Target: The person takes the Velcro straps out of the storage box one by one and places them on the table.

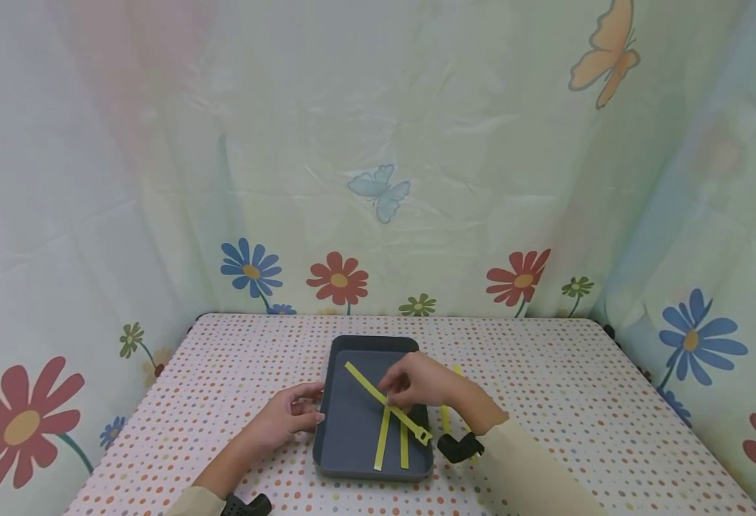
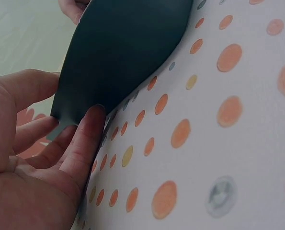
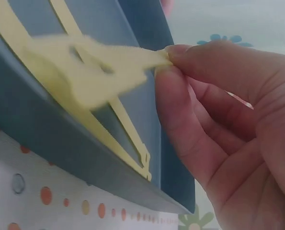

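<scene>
Head view finds the right hand (image 1: pixel 419 380) with thumb and index tips together, clamped on a yellow strap (image 3: pixel 128 66), over the grey tray (image 1: pixel 342 438). The strap's slotted head appears on the wrist side of that pinch, blurred in the right wrist view. The left hand (image 1: pixel 281 421) has its fingers apart, tips touching the tray's wall on the side facing it. Two other yellow straps (image 1: pixel 383 438) lie in the tray, beneath the right hand and reaching towards the person; further yellow lengths (image 1: pixel 445 421) show outside the tray, partly hidden by the right forearm.

Assessment: whether the strap is being laid down or picked up cannot be told. Either way, a light fingertip pinch should suit so thin a piece. The slotted head is best held clear of the straps under the hand, since its opening may catch on them. Gentle pressure from the left fingertips should steady the tray; a hard push could slide it towards the right forearm
</scene>
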The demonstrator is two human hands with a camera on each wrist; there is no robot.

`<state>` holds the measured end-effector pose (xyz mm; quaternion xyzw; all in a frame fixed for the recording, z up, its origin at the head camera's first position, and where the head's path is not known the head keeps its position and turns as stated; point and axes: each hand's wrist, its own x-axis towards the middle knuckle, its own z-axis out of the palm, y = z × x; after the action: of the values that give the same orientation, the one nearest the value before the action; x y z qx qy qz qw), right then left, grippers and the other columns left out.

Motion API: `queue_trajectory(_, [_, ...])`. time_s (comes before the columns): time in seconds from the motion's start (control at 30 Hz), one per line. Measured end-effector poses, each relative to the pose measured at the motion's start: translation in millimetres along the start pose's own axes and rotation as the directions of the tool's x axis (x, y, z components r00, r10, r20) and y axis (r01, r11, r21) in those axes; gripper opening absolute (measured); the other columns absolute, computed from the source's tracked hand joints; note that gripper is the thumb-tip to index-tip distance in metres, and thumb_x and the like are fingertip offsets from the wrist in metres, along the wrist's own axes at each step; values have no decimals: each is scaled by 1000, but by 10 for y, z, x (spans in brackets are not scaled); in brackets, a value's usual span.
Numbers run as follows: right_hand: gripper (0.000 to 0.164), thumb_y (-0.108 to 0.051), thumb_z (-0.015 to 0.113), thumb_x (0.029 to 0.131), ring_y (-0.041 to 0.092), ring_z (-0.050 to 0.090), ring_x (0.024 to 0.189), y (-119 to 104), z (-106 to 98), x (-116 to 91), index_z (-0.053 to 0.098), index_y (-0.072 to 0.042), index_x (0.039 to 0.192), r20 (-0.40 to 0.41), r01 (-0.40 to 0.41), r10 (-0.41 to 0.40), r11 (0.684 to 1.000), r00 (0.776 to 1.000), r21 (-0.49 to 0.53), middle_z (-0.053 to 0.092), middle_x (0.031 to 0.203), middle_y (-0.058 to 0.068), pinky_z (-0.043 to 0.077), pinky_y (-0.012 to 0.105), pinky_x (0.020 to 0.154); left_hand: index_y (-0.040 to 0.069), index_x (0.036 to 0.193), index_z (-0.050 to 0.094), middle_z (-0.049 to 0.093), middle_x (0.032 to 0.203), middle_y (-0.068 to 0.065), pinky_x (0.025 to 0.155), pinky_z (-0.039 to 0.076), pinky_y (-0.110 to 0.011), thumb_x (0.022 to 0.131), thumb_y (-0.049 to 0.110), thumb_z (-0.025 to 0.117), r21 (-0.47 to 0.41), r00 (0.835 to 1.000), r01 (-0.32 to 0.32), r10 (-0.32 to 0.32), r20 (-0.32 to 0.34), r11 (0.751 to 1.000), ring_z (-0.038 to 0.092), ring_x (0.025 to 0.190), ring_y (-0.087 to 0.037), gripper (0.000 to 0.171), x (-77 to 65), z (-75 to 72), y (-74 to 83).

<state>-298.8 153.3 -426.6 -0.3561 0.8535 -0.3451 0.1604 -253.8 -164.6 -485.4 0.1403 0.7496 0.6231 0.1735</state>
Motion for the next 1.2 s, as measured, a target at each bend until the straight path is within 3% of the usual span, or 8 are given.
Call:
queue_trajectory(0.37, [25, -7, 73, 93, 21, 72, 67, 105, 83, -134, 74, -3, 117, -61, 4, 4, 990, 998, 143, 76, 85, 4, 62, 30, 63, -5, 155, 37, 50, 145, -28, 85, 62, -34, 98, 11, 68, -8, 1000, 3, -3, 8, 1000, 68, 106, -20, 67, -1, -4, 5])
queue_trajectory(0.73, [40, -3, 73, 93, 23, 74, 72, 124, 106, -244, 65, 5, 131, -99, 10, 25, 943, 995, 332, 75, 88, 18, 65, 37, 67, -5, 155, 36, 49, 145, -29, 85, 62, -35, 97, 12, 69, -10, 1000, 6, -6, 9, 1000, 67, 105, -19, 68, -7, -6, 12])
queue_trajectory(1.2, [44, -7, 74, 93, 21, 75, 73, 180, 88, -354, 62, 8, 133, -227, 32, 70, 908, 971, 418, 74, 93, 17, 65, 40, 70, -6, 155, 35, 48, 146, -29, 85, 62, -32, 97, 12, 70, -24, 1000, 1, 0, 23, 1000, 67, 106, -19, 70, -7, -13, 5])
